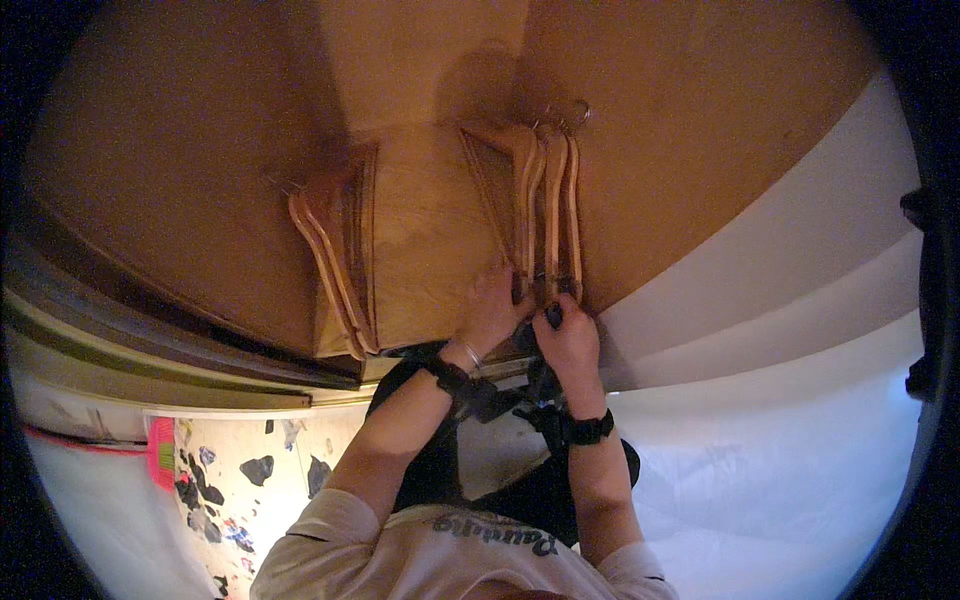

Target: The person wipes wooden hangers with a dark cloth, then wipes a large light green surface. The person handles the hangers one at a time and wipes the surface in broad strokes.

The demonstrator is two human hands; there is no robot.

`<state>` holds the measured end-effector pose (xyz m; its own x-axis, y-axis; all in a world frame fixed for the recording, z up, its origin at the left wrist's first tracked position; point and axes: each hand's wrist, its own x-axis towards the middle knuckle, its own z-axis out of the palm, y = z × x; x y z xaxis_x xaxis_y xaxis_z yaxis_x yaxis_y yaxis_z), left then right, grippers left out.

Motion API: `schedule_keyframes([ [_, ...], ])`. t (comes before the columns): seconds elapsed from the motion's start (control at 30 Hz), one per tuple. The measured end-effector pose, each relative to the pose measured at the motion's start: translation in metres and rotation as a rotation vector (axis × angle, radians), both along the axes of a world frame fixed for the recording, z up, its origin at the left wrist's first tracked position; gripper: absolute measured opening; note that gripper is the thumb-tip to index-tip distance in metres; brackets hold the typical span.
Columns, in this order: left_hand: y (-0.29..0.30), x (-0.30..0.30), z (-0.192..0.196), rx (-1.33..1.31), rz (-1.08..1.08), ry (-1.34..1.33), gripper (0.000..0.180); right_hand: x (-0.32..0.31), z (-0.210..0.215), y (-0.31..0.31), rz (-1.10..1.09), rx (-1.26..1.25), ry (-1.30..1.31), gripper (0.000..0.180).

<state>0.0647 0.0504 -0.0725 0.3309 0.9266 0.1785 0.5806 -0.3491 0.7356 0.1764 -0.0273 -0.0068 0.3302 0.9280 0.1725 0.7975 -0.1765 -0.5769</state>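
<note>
Several wooden clothes hangers (552, 190) hang close together in front of me, their metal hooks at the top. At their lower ends, small black parts sit among the wood; whether these are clips or cloth is hard to see. My left hand (492, 303) is closed at the leftmost of these ends, beside the wood. Close to its right, my right hand (573, 340) pinches a small dark thing (554, 317) below the hangers, its kind unclear in the dim light. Black bands with devices wrap both wrists.
More wooden hangers (325, 265) hang at the left inside the brown wooden cabinet (670, 120). A pale curved panel (760, 290) bounds the right side. Lower left, a pink and green broom head (160, 452) lies by a floor strewn with dark scraps (257, 470).
</note>
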Motion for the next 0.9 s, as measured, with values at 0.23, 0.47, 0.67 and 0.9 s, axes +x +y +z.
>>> schedule_keyframes([
  [0.23, -0.001, -0.001, 0.007, 0.091, 0.012, 0.038, 0.073, 0.002, 0.003, -0.001, -0.042, 0.054, -0.055, 0.041],
  [0.47, -0.010, -0.021, 0.004, 0.176, -0.022, -0.038, 0.070, 0.006, -0.020, 0.010, 0.034, 0.137, 0.637, 0.047],
  [0.67, -0.056, -0.092, 0.044, 0.411, 0.380, 0.076, 0.050, -0.015, -0.028, 0.011, 0.102, 0.101, 0.844, 0.038],
  [0.9, -0.060, -0.185, 0.006, 0.432, 0.742, 0.010, 0.037, -0.137, 0.000, 0.042, 0.252, 0.141, 0.709, 0.050],
])
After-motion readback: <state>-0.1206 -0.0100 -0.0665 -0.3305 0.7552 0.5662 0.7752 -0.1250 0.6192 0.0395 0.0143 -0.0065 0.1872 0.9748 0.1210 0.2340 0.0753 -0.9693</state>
